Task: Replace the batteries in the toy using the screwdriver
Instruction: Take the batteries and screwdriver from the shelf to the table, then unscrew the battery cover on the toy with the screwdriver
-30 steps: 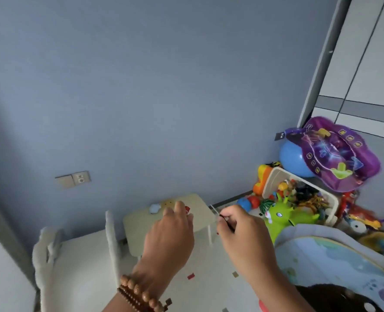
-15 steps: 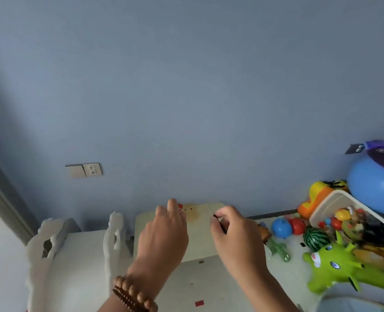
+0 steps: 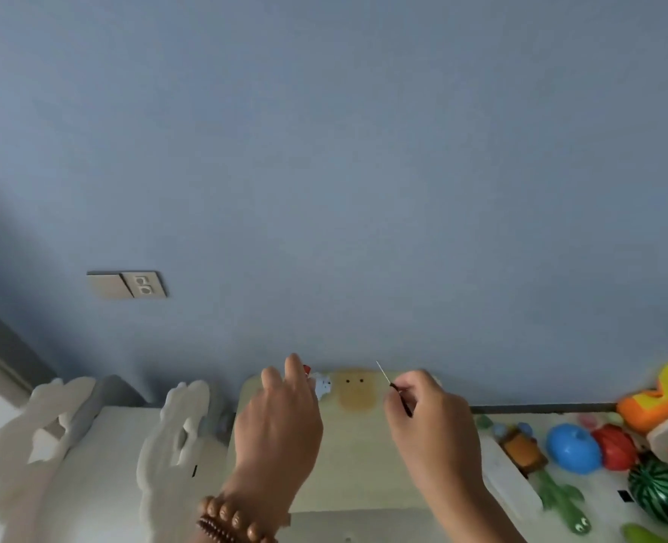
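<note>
Head view: I take the small cream table (image 3: 357, 460) as my landmark. My left hand (image 3: 281, 421) reaches over its far left part, back to the camera and fingers stretched forward. The little white-and-blue toy (image 3: 323, 384) sits at the table's far edge, right against those fingertips. A red bit (image 3: 306, 370) shows just behind them, but I cannot tell whether the hand actually holds the toy. A beaded bracelet (image 3: 230, 523) circles that wrist. My right hand (image 3: 430, 419) hovers over the table's far right part. Its thumb and fingers are curled in a pinch on the thin screwdriver (image 3: 399, 397), whose shaft slants up toward the wall. To the right of the table, on the floor, lie a blue ball (image 3: 573, 448) and a watermelon ball (image 3: 665, 487).
</note>
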A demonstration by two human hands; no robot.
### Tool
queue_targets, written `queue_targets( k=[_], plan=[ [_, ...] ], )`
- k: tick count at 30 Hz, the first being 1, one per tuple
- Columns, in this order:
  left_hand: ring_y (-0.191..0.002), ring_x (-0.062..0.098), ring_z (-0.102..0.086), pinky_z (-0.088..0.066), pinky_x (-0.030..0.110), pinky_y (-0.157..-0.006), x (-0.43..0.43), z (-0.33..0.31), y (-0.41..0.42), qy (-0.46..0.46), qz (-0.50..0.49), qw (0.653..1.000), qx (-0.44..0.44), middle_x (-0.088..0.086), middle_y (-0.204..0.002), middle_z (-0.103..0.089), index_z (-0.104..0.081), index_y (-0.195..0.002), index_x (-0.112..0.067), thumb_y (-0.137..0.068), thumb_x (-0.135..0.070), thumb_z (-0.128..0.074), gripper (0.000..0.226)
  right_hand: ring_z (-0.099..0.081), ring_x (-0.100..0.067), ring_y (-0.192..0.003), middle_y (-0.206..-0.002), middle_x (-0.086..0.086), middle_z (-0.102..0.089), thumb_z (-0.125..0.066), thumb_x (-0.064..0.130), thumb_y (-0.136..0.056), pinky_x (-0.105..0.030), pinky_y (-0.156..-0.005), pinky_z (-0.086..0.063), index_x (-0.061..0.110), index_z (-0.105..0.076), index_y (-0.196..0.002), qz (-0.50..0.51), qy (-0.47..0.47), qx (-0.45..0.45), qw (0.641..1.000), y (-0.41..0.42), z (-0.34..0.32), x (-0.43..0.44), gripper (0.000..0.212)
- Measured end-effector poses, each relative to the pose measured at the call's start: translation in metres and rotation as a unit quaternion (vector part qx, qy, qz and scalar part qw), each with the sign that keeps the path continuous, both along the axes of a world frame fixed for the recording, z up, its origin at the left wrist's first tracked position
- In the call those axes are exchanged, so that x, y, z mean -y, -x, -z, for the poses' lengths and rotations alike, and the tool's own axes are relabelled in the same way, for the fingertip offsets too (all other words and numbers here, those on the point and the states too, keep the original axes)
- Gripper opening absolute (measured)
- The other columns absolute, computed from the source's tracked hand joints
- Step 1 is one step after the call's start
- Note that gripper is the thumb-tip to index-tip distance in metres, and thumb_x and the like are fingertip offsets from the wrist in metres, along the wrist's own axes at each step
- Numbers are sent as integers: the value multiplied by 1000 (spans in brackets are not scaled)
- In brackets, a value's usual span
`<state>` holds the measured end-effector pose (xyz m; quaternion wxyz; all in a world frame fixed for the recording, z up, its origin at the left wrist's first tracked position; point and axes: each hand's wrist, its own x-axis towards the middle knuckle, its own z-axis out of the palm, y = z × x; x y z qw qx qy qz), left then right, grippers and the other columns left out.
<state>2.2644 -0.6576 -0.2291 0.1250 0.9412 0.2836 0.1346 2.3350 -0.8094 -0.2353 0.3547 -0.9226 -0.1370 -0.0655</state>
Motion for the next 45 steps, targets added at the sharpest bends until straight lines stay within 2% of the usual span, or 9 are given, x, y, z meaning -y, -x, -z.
queue_targets(
  k=[4,7,10,14,19,24,31,35,45],
  plan=[
    [-70,15,-62,-44,28,-50,-30,99,-51,-26,-32,999,-7,-3,-89,-48,-33,-110,-26,-100,-41,-23,20,-62,-11,-64,-81,10,-63,-72,29,-81,-34,-57,-54,30,-67,-80,-6,-24,11,1000,-60,105,-21,5],
    [-75,13,-64,-38,26,-50,-54,198,-86,-50,-40,998,-17,-5,-88,-44,-31,-115,-26,-100,-42,-27,22,-62,-13,-62,-75,8,-62,-78,20,-76,-35,-57,-54,30,-68,-74,0,-43,7,999,-100,207,-43,14],
    [-67,12,-62,-36,26,-46,-75,309,-118,-56,-53,996,-44,-4,-82,-42,-34,-114,-24,-98,-42,-39,24,-61,-18,-57,-67,7,-63,-84,11,-69,-34,-56,-54,29,-70,-69,7,-50,1,999,-131,319,-62,22],
    [-49,19,-58,-30,27,-39,-90,450,-143,-78,-43,993,-75,3,-70,-49,-54,-101,-16,-88,-34,-61,23,-62,-17,-57,-62,10,-62,-85,16,-69,-34,-56,-54,30,-70,-69,20,-35,-23,999,-155,448,-76,20],
    [-77,16,-61,-35,27,-54,-93,558,-164,-85,-83,982,-146,0,-94,-53,-42,-122,-20,-101,-42,-29,34,-64,-14,-69,-70,12,-65,-75,31,-79,-33,-59,-54,29,-70,-76,10,3,-53,999,-171,542,-86,7],
    [-59,26,-54,-41,33,-51,-90,600,-176,-111,-123,979,-121,10,-75,-54,-58,-99,-10,-90,-35,-56,27,-63,-20,-74,-78,6,-62,-74,30,-80,-30,-59,-50,26,-72,-79,14,48,-37,998,-177,573,-87,4],
    [-71,33,-51,-44,39,-59,-78,610,-176,-98,-169,976,-96,16,-84,-52,-58,-112,-3,-83,-34,-59,42,-64,-23,-76,-75,3,-65,-71,32,-82,-32,-61,-51,25,-70,-82,-2,106,-24,994,-176,572,-78,7],
    [-76,34,-51,-45,40,-60,-77,612,-176,-91,-174,976,-90,18,-90,-52,-57,-120,-1,-81,-37,-61,53,-63,-28,-66,-66,-1,-61,-79,26,-74,-32,-52,-48,22,-68,-73,-7,139,-7,990,-180,581,-76,12],
    [-77,32,-51,-42,41,-61,-72,610,-166,-96,-165,980,-55,14,-94,-53,-62,-114,-6,-78,-42,-69,52,-59,-30,-61,-65,-5,-58,-81,18,-70,-36,-42,-47,16,-66,-67,-4,129,81,988,-176,603,-76,15]
  ],
)
